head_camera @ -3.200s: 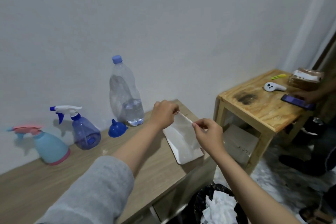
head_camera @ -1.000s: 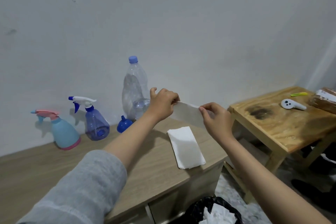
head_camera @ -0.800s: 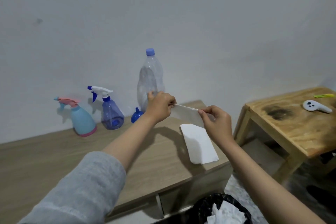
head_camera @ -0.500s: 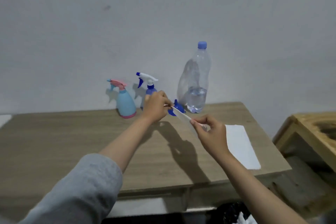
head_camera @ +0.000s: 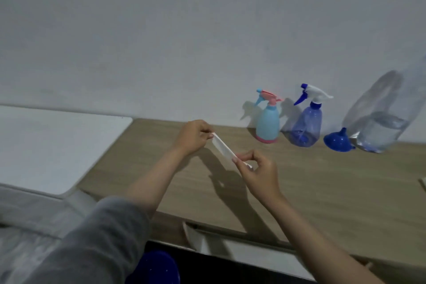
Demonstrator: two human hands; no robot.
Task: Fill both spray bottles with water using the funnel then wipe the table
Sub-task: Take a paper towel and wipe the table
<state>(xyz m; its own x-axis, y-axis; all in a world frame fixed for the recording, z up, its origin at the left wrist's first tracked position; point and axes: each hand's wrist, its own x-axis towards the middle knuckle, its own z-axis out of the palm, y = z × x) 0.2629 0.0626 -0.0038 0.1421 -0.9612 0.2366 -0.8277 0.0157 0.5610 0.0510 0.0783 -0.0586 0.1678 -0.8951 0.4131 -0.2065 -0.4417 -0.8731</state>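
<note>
We found the left hand (head_camera: 193, 136) and right hand (head_camera: 257, 169) each pinching one end of a folded tissue (head_camera: 223, 148) above the table (head_camera: 322, 182). We advised bunching it, then pressing flat for wiping.

Matt wood-grain table (head_camera: 322, 187); glossy clear plastic water bottle (head_camera: 382, 120).

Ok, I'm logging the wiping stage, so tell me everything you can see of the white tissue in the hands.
The white tissue looks like thin, soft paper folded into a narrow strip, seen nearly edge-on. It is stretched in the air above the wooden table, not touching it, sloping down from the left hand to the right hand. Each hand pinches one end. Its shadow falls on the tabletop beneath.
</note>
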